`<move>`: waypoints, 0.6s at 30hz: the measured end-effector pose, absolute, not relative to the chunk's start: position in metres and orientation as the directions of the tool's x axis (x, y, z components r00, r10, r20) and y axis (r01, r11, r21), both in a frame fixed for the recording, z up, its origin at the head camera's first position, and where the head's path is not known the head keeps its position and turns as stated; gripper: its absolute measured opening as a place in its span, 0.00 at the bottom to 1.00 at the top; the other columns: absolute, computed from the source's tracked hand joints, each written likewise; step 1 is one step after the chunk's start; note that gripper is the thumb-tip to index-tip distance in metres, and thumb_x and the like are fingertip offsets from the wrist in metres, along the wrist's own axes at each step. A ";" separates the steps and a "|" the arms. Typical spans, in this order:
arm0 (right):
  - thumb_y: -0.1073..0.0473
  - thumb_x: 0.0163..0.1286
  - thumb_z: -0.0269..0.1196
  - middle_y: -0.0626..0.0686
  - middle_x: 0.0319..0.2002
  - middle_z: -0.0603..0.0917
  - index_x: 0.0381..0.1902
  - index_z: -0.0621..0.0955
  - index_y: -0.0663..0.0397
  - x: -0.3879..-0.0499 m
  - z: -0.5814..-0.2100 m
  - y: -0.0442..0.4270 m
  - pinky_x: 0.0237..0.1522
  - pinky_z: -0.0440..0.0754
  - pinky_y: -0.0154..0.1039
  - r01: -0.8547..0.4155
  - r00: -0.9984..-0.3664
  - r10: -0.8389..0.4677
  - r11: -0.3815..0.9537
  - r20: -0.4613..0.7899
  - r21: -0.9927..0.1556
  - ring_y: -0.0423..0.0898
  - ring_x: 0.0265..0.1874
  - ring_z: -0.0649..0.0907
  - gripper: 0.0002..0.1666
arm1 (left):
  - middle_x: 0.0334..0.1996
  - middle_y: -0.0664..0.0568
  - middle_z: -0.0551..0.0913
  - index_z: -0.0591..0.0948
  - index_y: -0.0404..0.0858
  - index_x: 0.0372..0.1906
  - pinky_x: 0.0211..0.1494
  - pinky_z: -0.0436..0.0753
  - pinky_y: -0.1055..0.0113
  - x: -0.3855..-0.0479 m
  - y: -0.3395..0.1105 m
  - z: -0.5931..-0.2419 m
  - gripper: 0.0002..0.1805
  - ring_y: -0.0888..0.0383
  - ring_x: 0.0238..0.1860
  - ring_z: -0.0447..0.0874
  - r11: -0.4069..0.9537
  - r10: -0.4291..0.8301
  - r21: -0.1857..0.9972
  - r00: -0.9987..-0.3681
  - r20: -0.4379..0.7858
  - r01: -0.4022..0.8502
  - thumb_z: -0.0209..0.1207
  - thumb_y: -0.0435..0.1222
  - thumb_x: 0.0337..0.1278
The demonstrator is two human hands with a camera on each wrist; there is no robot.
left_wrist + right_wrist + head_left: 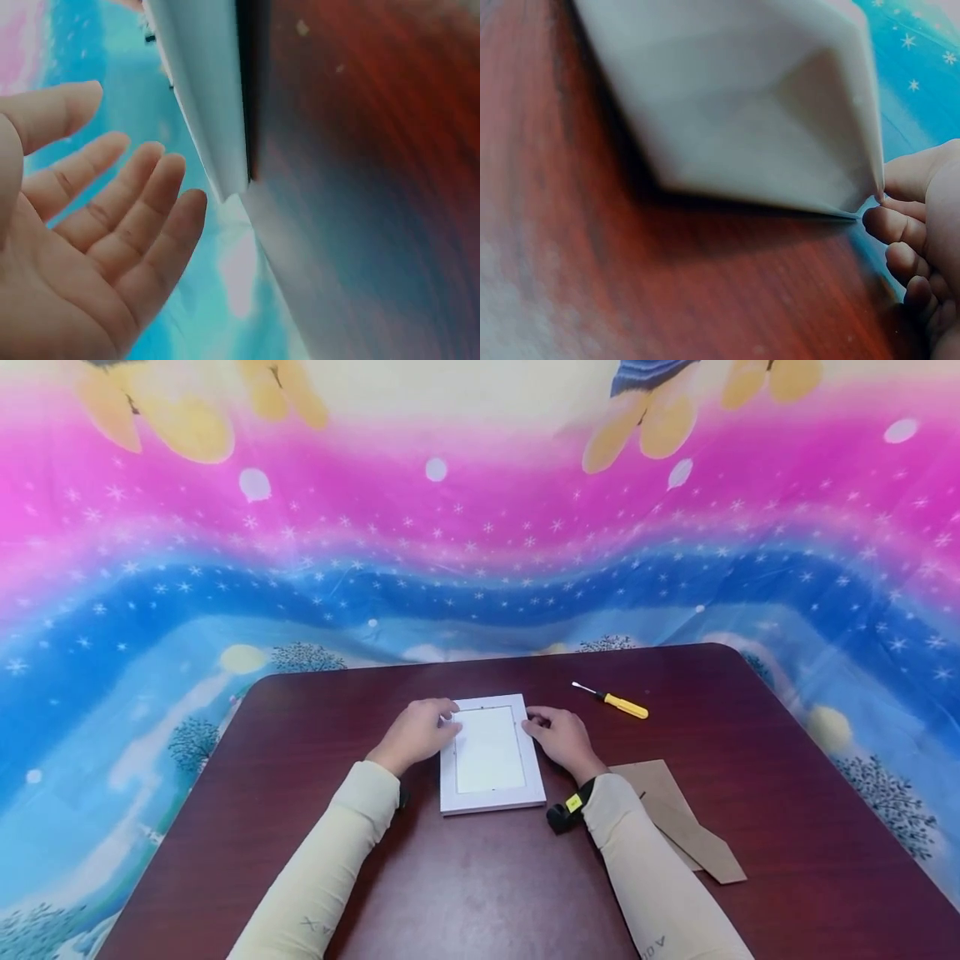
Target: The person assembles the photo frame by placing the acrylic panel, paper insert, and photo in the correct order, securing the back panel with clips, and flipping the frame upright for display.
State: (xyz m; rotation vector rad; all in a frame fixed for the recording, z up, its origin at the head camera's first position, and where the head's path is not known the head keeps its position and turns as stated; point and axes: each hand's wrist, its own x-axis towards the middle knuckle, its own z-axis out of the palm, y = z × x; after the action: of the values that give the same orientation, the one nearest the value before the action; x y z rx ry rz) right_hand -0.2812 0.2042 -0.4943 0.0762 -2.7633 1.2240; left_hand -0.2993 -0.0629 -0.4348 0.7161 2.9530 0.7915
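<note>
A white picture frame [491, 802] lies on the table, a white panel [491, 752] inside its border. Over its upper left side is my left hand [417, 733], thumb and fingers apart; the left wrist view has this hand [112, 225] with loosely bent fingers beside the frame's edge [206, 97]. At the upper right side, my right hand [564, 739] has its thumb and curled fingers at the edge. In the right wrist view that hand [922, 225] pinches the frame [742, 120] by its edge near a corner.
A yellow-handled screwdriver [626, 706] lies behind and right of my right hand. A brown backing board [656, 777] with a stand flap [708, 852] lies partly under my right forearm. The dark red table [337, 702] ends at a patterned cloth [480, 552].
</note>
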 end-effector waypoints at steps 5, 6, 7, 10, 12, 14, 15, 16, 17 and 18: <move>0.48 0.70 0.62 0.45 0.37 0.83 0.59 0.81 0.49 -0.282 -0.494 0.206 0.42 0.74 0.45 -0.085 -0.993 0.004 0.683 0.120 -0.726 0.45 0.35 0.79 0.23 | 0.40 0.47 0.84 0.82 0.37 0.53 0.44 0.80 0.55 -0.311 -0.066 -0.434 0.19 0.53 0.40 0.82 0.772 0.275 0.573 -0.958 0.088 0.274 0.62 0.44 0.63; 0.48 0.70 0.62 0.45 0.36 0.83 0.59 0.81 0.49 -0.282 -0.494 0.206 0.41 0.74 0.45 -0.087 -0.992 0.004 0.684 0.123 -0.724 0.45 0.35 0.79 0.23 | 0.40 0.47 0.84 0.82 0.37 0.52 0.45 0.80 0.55 -0.313 -0.066 -0.435 0.19 0.52 0.41 0.82 0.773 0.249 0.585 -0.965 0.078 0.247 0.61 0.45 0.63; 0.48 0.70 0.62 0.45 0.36 0.83 0.59 0.81 0.49 -0.282 -0.494 0.207 0.42 0.74 0.45 -0.091 -0.992 0.002 0.686 0.126 -0.722 0.45 0.35 0.79 0.23 | 0.41 0.46 0.84 0.82 0.36 0.52 0.47 0.79 0.54 -0.315 -0.067 -0.435 0.20 0.51 0.43 0.82 0.769 0.227 0.600 -0.972 0.066 0.221 0.61 0.46 0.63; 0.48 0.70 0.62 0.45 0.36 0.83 0.59 0.81 0.49 -0.282 -0.494 0.207 0.42 0.74 0.45 -0.104 -0.991 -0.007 0.689 0.136 -0.717 0.45 0.35 0.79 0.23 | 0.43 0.45 0.84 0.81 0.36 0.53 0.49 0.78 0.53 -0.321 -0.069 -0.436 0.22 0.50 0.45 0.81 0.761 0.184 0.630 -0.983 0.014 0.152 0.61 0.48 0.63; 0.48 0.70 0.62 0.45 0.36 0.83 0.59 0.81 0.50 -0.282 -0.494 0.206 0.42 0.74 0.45 -0.107 -0.990 -0.007 0.690 0.141 -0.716 0.45 0.35 0.79 0.23 | 0.43 0.45 0.83 0.80 0.36 0.54 0.49 0.78 0.53 -0.324 -0.071 -0.438 0.22 0.49 0.45 0.81 0.751 0.174 0.649 -0.985 -0.012 0.125 0.60 0.48 0.64; 0.48 0.70 0.62 0.45 0.36 0.83 0.59 0.81 0.50 -0.282 -0.494 0.206 0.42 0.74 0.45 -0.105 -0.990 -0.007 0.690 0.139 -0.716 0.45 0.35 0.79 0.23 | 0.42 0.46 0.83 0.80 0.37 0.54 0.48 0.78 0.53 -0.326 -0.072 -0.439 0.22 0.49 0.43 0.81 0.739 0.167 0.665 -0.986 -0.027 0.107 0.60 0.48 0.64; 0.48 0.70 0.62 0.45 0.36 0.83 0.58 0.81 0.50 -0.282 -0.494 0.206 0.42 0.74 0.45 -0.103 -0.991 -0.005 0.689 0.137 -0.717 0.46 0.35 0.79 0.23 | 0.42 0.46 0.84 0.80 0.37 0.54 0.48 0.78 0.53 -0.328 -0.072 -0.440 0.22 0.50 0.42 0.82 0.735 0.165 0.670 -0.986 -0.027 0.105 0.60 0.48 0.64; 0.48 0.70 0.62 0.45 0.36 0.83 0.58 0.81 0.50 -0.282 -0.494 0.206 0.42 0.74 0.45 -0.102 -0.991 -0.005 0.689 0.136 -0.717 0.46 0.35 0.79 0.23 | 0.41 0.46 0.84 0.80 0.37 0.54 0.47 0.78 0.53 -0.329 -0.073 -0.442 0.22 0.50 0.41 0.82 0.731 0.162 0.675 -0.986 -0.028 0.101 0.60 0.48 0.63; 0.48 0.70 0.62 0.45 0.36 0.83 0.58 0.81 0.50 -0.282 -0.494 0.205 0.42 0.74 0.45 -0.101 -0.991 -0.004 0.687 0.135 -0.719 0.46 0.35 0.79 0.23 | 0.41 0.47 0.84 0.80 0.38 0.53 0.46 0.79 0.54 -0.329 -0.073 -0.443 0.21 0.51 0.41 0.82 0.728 0.159 0.678 -0.987 -0.026 0.099 0.61 0.48 0.63; 0.48 0.70 0.62 0.45 0.36 0.83 0.58 0.81 0.50 -0.281 -0.494 0.205 0.42 0.74 0.46 -0.101 -0.991 -0.005 0.686 0.135 -0.720 0.46 0.35 0.79 0.23 | 0.40 0.47 0.84 0.80 0.38 0.53 0.45 0.79 0.54 -0.330 -0.073 -0.444 0.21 0.51 0.39 0.82 0.726 0.155 0.680 -0.988 -0.024 0.097 0.61 0.48 0.63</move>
State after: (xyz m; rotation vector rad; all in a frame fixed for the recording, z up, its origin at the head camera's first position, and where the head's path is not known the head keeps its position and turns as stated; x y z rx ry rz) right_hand -0.2814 0.2051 -0.4936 0.0878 -2.7717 1.1945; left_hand -0.3300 -0.0733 -0.4438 0.2084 2.8448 1.1145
